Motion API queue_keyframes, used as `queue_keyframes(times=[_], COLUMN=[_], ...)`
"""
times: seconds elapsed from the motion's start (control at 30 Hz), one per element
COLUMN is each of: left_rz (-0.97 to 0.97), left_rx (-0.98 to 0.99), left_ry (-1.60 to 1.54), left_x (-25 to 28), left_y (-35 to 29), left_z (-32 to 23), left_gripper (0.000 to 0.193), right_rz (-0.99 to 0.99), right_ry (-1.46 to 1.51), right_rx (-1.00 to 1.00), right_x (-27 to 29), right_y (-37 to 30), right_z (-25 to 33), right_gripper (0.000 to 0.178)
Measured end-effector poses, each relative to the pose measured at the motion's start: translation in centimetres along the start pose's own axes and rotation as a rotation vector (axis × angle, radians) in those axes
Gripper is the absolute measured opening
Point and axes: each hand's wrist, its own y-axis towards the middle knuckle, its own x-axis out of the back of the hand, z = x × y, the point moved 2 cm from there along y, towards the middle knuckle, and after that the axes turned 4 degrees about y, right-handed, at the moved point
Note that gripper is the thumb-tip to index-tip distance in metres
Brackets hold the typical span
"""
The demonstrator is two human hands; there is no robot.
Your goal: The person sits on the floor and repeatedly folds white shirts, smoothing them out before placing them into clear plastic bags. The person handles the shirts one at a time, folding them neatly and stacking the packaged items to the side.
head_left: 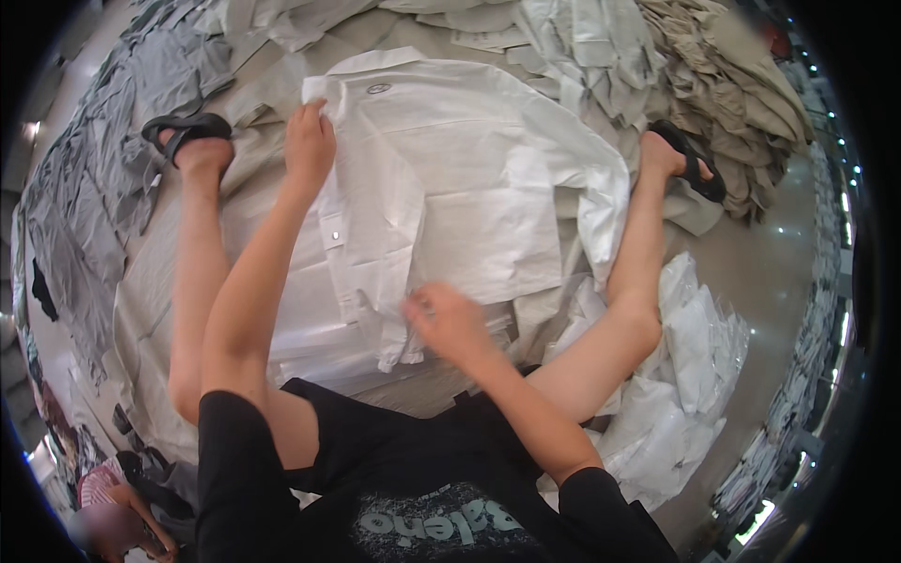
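A white long-sleeved shirt [469, 141] lies spread between my outstretched legs, its collar side away from me and a small dark round mark on the upper left. My left hand [310, 145] is closed on the fabric at the shirt's far left edge. The left sleeve [380, 216] is folded inward across the body, its end pointing toward me. Beside the sleeve's near end is my right hand [449, 322], smeared by motion; whether its fingers grip the cloth does not show. Under the shirt's near side are flat clear plastic bags [338, 361].
Grey garments [84, 216] are heaped at the left, with beige garments [732, 84] piled at the far right. White garments in clear plastic bags [676, 375] lie beyond my right leg. Another person [117, 497] is at the lower left. A beige cloth [150, 310] covers the floor.
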Motion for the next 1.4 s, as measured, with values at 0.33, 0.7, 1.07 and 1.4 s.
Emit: queue_keyframes(times=[0.33,0.7,1.07,1.4], left_rz=[0.417,0.746,0.507,0.258], left_rx=[-0.258,-0.400,0.395,0.656], left_ry=[0.185,-0.084,-0.704,-0.921], left_x=[-0.8,-12.0,4.7,7.5], left_y=[-13.9,-17.6,-18.8,-28.3], left_z=[-11.4,-34.2,-25.7,-12.9], left_gripper=[0.075,0.042,0.010,0.025], right_rz=[-0.777,-0.533,-0.278,-0.090], right_ry=[-0.646,-0.394,0.337,0.354], right_rx=[-0.008,-0.314,0.132,0.343], right_x=[23.4,33.0,29.1,1.8], right_y=[9.5,11.7,11.1,15.3], right_z=[-15.8,-19.0,4.6,14.1], right_gripper=[0.077,0.043,0.035,0.030])
